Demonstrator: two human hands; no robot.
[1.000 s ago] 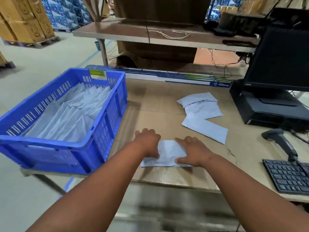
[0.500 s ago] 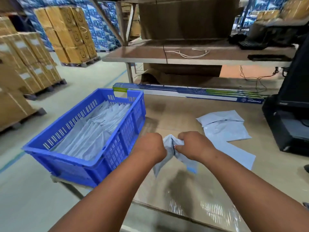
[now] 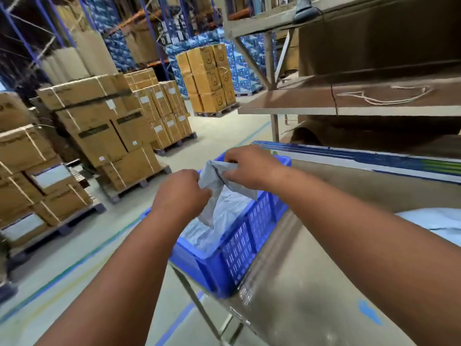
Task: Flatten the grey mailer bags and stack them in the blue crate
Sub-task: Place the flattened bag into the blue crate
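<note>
Holding one mailer bag [image 3: 219, 186] over blue crate [image 3: 239, 248], left hand [image 3: 182, 193] and right hand [image 3: 249, 168] both gripping it | stack [image 3: 219, 221] inside | more bags [image 3: 434, 221] still on table [image 3: 311, 283]

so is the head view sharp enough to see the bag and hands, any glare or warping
Head view: the grey mailer bag and both hands, left and right, are fairly sharp; the forearms and bottom edge are smeared by motion blur. Head view: glare streaks the table beside the blue crate. Head view: wide-angle distortion bends the shelf and racking.
</note>
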